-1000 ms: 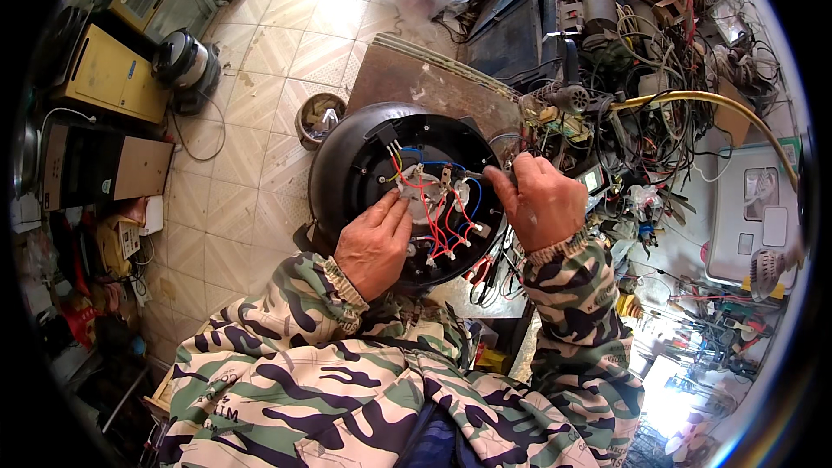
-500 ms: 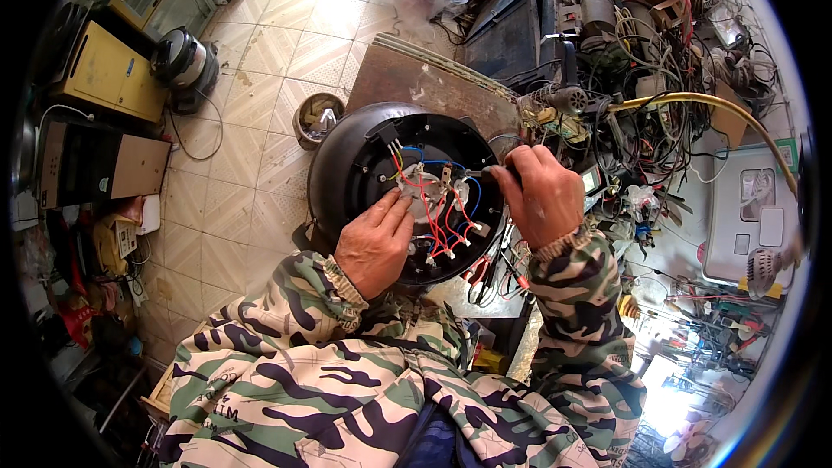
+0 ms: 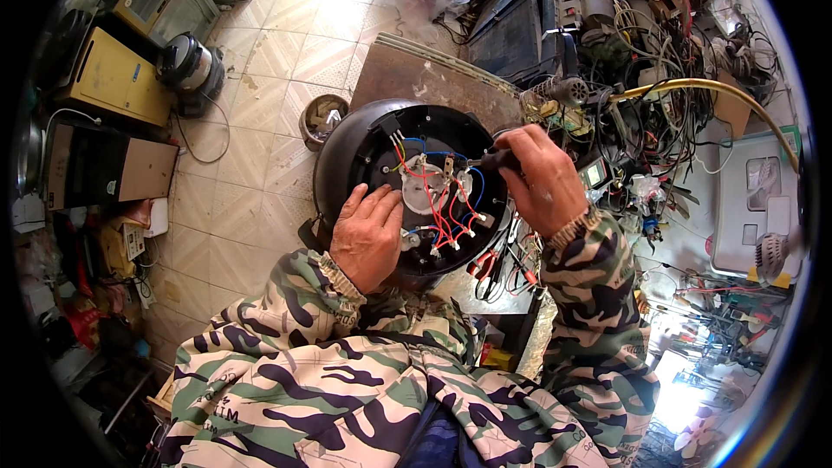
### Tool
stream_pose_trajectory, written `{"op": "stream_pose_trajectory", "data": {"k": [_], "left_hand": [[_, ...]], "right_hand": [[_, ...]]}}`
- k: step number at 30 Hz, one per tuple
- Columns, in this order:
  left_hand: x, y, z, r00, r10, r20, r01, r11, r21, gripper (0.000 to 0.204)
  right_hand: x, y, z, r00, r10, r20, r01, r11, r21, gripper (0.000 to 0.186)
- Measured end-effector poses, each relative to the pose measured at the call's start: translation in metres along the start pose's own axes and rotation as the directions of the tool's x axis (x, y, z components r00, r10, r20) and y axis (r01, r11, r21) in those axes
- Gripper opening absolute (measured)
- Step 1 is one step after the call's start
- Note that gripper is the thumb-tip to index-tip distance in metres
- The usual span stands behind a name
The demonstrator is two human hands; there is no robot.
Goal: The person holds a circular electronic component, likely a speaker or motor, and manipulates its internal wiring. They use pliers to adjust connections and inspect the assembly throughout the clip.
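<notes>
A round black appliance body (image 3: 347, 175) lies with its underside up in front of me, its inside bared. Red wires (image 3: 443, 221) with white-sleeved ends, blue wires (image 3: 479, 191) and a pale round plate (image 3: 419, 198) show within. My left hand (image 3: 367, 237) rests flat on the near left part of the body, fingers stretched out, holding nothing. In my right hand (image 3: 544, 175), at the right rim, is a dark-handled screwdriver (image 3: 497, 159). Its thin shaft points left toward a small metal bracket (image 3: 449, 166) among the wires; whether the tip touches it, I cannot tell.
Beneath the body is a worn brown board (image 3: 394, 74). Red-handled pliers (image 3: 484, 266) and other tools lie right of it. A small bucket (image 3: 312, 121) stands at the left. Tangled cables and parts (image 3: 646, 43) crowd the far right, under a bent brass-coloured tube (image 3: 702, 84).
My left hand has drawn back slightly left from the pale plate. My right hand has turned and shifted a little, showing more of the screwdriver's handle.
</notes>
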State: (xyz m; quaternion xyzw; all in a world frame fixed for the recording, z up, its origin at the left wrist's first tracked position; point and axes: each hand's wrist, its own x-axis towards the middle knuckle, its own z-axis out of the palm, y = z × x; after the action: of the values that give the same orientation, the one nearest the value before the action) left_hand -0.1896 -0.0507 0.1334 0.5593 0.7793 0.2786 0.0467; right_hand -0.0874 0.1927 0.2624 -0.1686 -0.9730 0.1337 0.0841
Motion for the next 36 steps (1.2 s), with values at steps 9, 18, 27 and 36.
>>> {"op": "stream_pose_trajectory", "data": {"k": [9,18,27,36], "left_hand": [[0.004,-0.002,0.003,0.999,0.033,-0.009,-0.034,0.999,-0.026,0.040],[-0.002,-0.002,0.003,0.999,0.034,-0.001,-0.034,0.999,0.042,0.039],[0.000,0.000,0.002,0.999,0.038,-0.014,-0.037,0.997,0.061,0.038],[0.000,0.003,-0.001,0.999,0.029,-0.014,-0.028,0.997,0.068,0.039]], "right_hand": [[-0.001,0.012,-0.005,0.984,-0.155,-0.087,0.155,0.988,-0.006,0.024],[0.011,0.023,0.004,0.976,-0.214,-0.044,0.215,0.976,0.014,0.027],[0.007,0.044,0.015,0.942,-0.325,-0.084,0.330,0.941,0.069,0.032],[0.005,0.037,0.006,0.952,-0.307,-0.015,0.307,0.952,-0.005,0.033]]}}
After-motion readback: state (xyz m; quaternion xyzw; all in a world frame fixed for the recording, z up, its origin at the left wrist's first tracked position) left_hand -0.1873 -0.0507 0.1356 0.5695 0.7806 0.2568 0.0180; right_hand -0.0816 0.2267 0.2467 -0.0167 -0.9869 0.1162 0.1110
